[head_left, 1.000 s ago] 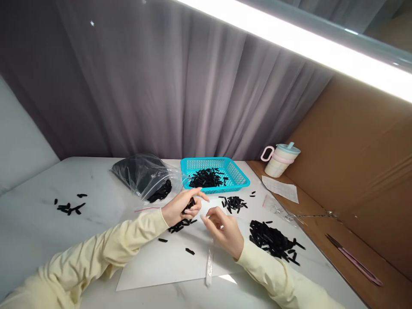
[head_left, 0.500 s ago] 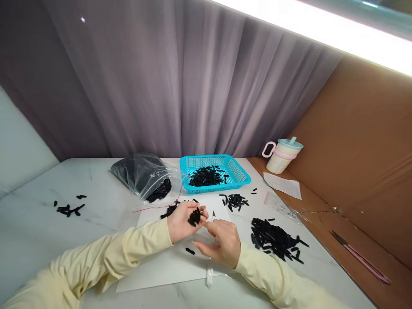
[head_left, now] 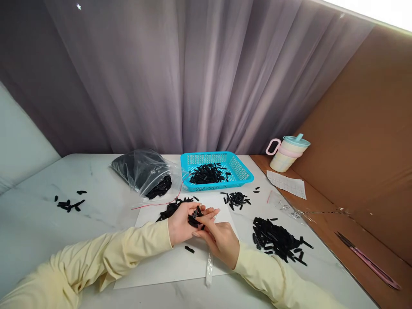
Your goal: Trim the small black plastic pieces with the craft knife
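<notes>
Black pieces (head_left: pixel 194 216) lay cupped in my left hand (head_left: pixel 180 223) above the white sheet (head_left: pixel 167 262), near the middle of the surface (head_left: pixel 32 227). A teal basket (head_left: pixel 240 169) stood farther off, a larger black heap (head_left: pixel 277 238) to the right. My right hand (head_left: pixel 220 242) pinched at those cupped pieces, both hands touching.

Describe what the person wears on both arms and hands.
Both arms are covered in long, pale yellow sleeves of soft, loosely wrinkled fabric, ending in snug cuffs at the wrists. The left hand and right hand are bare: no gloves, and no rings, watch or markings can be made out.
</notes>
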The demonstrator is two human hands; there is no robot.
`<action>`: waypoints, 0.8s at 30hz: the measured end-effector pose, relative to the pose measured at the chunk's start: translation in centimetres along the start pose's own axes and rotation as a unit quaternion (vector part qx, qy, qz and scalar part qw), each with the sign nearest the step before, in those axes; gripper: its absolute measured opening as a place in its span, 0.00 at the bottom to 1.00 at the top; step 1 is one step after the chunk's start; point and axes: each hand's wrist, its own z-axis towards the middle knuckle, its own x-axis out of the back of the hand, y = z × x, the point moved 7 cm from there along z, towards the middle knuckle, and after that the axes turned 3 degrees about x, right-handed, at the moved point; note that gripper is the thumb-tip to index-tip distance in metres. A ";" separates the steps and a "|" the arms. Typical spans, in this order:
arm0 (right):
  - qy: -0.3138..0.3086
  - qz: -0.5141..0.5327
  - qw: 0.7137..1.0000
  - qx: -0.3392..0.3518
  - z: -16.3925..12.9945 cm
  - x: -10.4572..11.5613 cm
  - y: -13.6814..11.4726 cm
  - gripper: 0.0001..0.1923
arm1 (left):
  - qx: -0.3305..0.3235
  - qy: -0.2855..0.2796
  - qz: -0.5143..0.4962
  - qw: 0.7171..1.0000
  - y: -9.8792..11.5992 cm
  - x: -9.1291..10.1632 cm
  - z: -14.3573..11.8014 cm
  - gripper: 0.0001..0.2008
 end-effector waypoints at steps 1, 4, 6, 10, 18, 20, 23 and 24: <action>0.000 -0.002 1.000 -0.002 0.0 -0.1 0.1 0.18 | -0.002 -0.002 -0.001 1.000 -0.1 0.0 0.1 0.12; 0.000 -0.018 1.000 0.000 -0.1 -0.2 0.1 0.19 | -0.010 0.000 -0.004 1.000 -0.3 0.1 0.4 0.15; 0.000 -0.028 1.000 0.011 0.0 -0.2 -0.1 0.19 | -0.020 0.010 -0.005 1.000 -0.3 0.2 0.6 0.15; 0.012 -0.041 0.999 0.022 0.1 0.0 -0.2 0.19 | -0.027 0.024 0.001 0.999 -0.2 0.6 0.7 0.14; 0.034 -0.003 0.999 -0.038 0.0 0.4 1.0 0.17 | -0.037 0.079 0.052 0.995 0.9 1.5 0.0 0.10; 0.018 0.008 0.999 -0.048 0.0 0.2 1.2 0.17 | -0.053 0.078 0.101 0.990 1.4 1.0 -0.2 0.12; -0.002 0.015 0.999 -0.033 0.1 0.0 0.9 0.17 | -0.079 0.070 0.171 0.980 2.1 0.3 -0.5 0.15; -0.005 0.018 1.000 -0.019 0.1 0.0 0.7 0.17 | -0.088 0.066 0.183 0.977 2.3 0.2 -0.7 0.16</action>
